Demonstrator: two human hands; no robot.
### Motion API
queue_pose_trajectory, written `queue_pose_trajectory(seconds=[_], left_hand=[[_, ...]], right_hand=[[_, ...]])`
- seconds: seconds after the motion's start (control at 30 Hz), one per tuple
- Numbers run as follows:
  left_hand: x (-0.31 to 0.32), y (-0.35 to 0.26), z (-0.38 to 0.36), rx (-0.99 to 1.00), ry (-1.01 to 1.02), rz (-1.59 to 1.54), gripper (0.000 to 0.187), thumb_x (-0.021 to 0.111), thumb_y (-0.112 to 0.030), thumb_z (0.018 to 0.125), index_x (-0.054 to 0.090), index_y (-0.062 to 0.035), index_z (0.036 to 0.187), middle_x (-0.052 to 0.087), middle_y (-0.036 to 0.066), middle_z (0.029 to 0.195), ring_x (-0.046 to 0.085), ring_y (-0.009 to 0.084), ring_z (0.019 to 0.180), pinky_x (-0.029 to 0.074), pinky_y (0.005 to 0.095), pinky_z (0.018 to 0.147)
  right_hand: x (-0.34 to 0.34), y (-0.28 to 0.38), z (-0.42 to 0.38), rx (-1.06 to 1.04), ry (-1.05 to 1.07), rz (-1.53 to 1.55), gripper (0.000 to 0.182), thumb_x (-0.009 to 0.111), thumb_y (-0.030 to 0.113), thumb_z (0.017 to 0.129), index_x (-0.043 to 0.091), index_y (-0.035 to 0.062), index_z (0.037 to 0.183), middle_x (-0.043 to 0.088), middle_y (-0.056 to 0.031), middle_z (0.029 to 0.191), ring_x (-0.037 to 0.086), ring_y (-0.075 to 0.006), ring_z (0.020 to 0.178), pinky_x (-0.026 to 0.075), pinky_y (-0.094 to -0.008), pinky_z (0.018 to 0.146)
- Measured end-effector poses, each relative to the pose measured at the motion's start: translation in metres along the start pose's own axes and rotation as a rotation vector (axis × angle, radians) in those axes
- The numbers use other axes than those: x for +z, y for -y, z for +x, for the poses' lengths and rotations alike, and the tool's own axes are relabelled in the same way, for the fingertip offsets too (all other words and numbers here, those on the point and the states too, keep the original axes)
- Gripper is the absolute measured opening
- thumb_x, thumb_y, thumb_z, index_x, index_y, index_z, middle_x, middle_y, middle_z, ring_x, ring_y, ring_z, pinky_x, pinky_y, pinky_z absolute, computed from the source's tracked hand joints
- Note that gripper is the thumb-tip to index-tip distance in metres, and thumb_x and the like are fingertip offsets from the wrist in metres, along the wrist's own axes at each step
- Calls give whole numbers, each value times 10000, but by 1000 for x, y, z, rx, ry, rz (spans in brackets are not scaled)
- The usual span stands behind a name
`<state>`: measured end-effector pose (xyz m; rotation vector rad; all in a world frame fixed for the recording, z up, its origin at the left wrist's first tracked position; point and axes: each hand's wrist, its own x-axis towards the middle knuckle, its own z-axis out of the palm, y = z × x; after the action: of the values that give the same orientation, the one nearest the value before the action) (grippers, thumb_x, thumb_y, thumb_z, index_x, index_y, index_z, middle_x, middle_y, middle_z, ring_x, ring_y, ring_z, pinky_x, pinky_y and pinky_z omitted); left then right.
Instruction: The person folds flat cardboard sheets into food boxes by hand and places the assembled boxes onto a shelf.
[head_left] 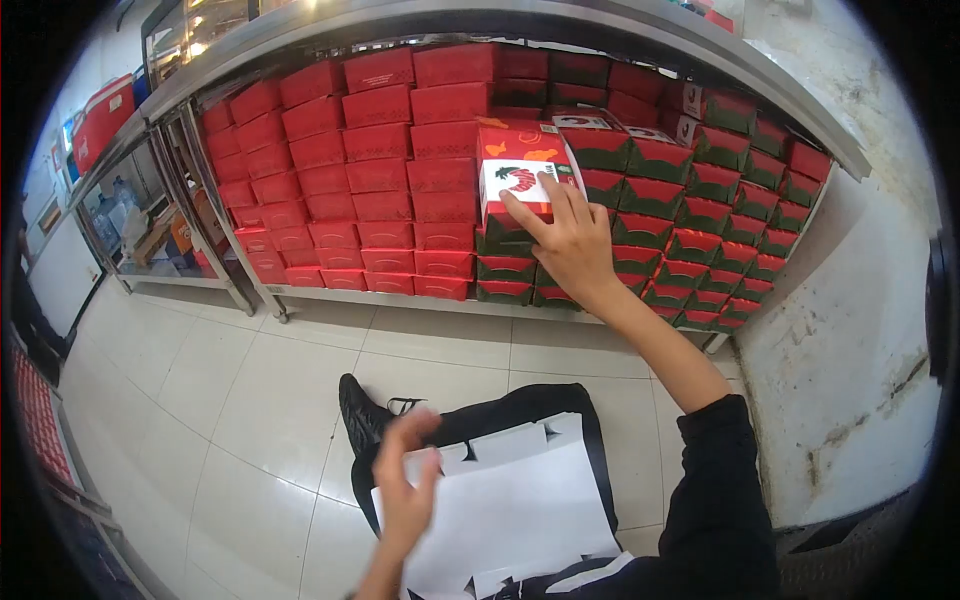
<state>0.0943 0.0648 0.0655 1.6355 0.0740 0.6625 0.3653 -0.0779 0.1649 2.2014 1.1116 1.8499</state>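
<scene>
A red and white printed cardboard box (518, 172) juts out from the stack on the under-table shelf. On its top and near side rest the thumb and stretched fingers of my right hand (575, 240); they do not wrap around it. My left hand (405, 485), slightly blurred, is raised over the left edge of my lap with thumb and fingers apart, holding nothing. Beneath it, flat white cardboard sheets (530, 495) with notched edges lie across my legs.
Red boxes (375, 175) stand stacked in columns at left; boxes with dark green ends (640, 230) fill the right. A metal tabletop edge (400, 28) overhangs them. A stained wall (850, 350) closes the right side. Tiled floor (250, 420) lies below, with my black shoe (362, 410) on it.
</scene>
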Motion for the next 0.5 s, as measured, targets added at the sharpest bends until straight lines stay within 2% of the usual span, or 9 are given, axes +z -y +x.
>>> queue_pose_trajectory(seconds=[0.07, 0.1, 0.13, 0.17, 0.2, 0.23, 0.37, 0.4, 0.5], left_hand=[[-10, -22, 59, 179, -48, 333, 310, 522, -38, 795, 543, 18, 1099, 590, 134, 1085, 540, 248, 1033, 373, 351, 924], [-8, -32, 94, 428, -81, 457, 279, 527, -23, 785, 566, 4, 1060, 585, 143, 1072, 535, 283, 1017, 382, 369, 903], [-5, -38, 131, 588, -97, 579, 284, 532, -22, 778, 566, -2, 1059, 582, 146, 1064, 527, 296, 1022, 386, 381, 898], [0, -40, 167, 748, -114, 698, 289, 538, -21, 771, 566, -8, 1059, 579, 148, 1056, 519, 310, 1027, 390, 394, 893], [6, -43, 201, 810, -90, 775, 312, 550, -24, 757, 561, -15, 1069, 568, 139, 1078, 503, 313, 1049, 395, 394, 893], [14, -45, 230, 875, -69, 853, 337, 561, -27, 743, 556, -22, 1080, 558, 129, 1099, 488, 316, 1071, 399, 394, 893], [48, -32, 299, 920, -26, 1064, 429, 576, -38, 720, 532, -56, 1146, 490, 86, 1237, 411, 299, 1183, 362, 390, 958], [57, -25, 308, 954, -27, 1158, 489, 583, -76, 719, 502, -85, 1201, 423, 68, 1309, 370, 287, 1223, 339, 401, 981], [79, -11, 324, 990, -43, 1296, 601, 593, -149, 719, 430, -141, 1298, 303, 32, 1418, 292, 265, 1289, 289, 429, 1021]], right_hand=[[0, -9, -3, -10, 10, -5, 543, 593, 125, 726, 495, 315, 1224, 538, -62, 1143, 509, -189, 947, 361, -304, 682], [0, -14, -5, -25, 25, -10, 576, 635, 152, 693, 493, 319, 1226, 537, -66, 1156, 509, -184, 949, 351, -299, 678], [-1, -21, -7, -19, 18, -18, 576, 635, 152, 693, 493, 319, 1226, 537, -66, 1156, 509, -184, 949, 351, -299, 678], [-4, -27, -9, -34, 24, 95, 673, 706, 171, 599, 500, 298, 1227, 526, -65, 1194, 509, -199, 976, 355, -313, 694], [-7, -33, -12, -48, 30, 209, 778, 777, 189, 504, 507, 277, 1228, 515, -65, 1232, 509, -214, 1003, 359, -328, 709], [-12, -41, -13, -54, -1, 256, 776, 768, 261, 496, 501, 312, 1222, 540, -53, 1192, 517, -183, 965, 339, -306, 673], [-39, -71, -12, -41, -164, 208, 740, 767, 284, 500, 529, 287, 1201, 527, -58, 1199, 510, -186, 974, 336, -321, 685], [-45, -76, -3, -48, -165, 203, 740, 767, 284, 500, 529, 287, 1201, 527, -58, 1199, 510, -186, 974, 336, -321, 685], [-47, -83, 27, 8, 64, 3, 730, 758, 227, 522, 518, 272, 1210, 540, -49, 1141, 502, -199, 942, 340, -345, 690]])
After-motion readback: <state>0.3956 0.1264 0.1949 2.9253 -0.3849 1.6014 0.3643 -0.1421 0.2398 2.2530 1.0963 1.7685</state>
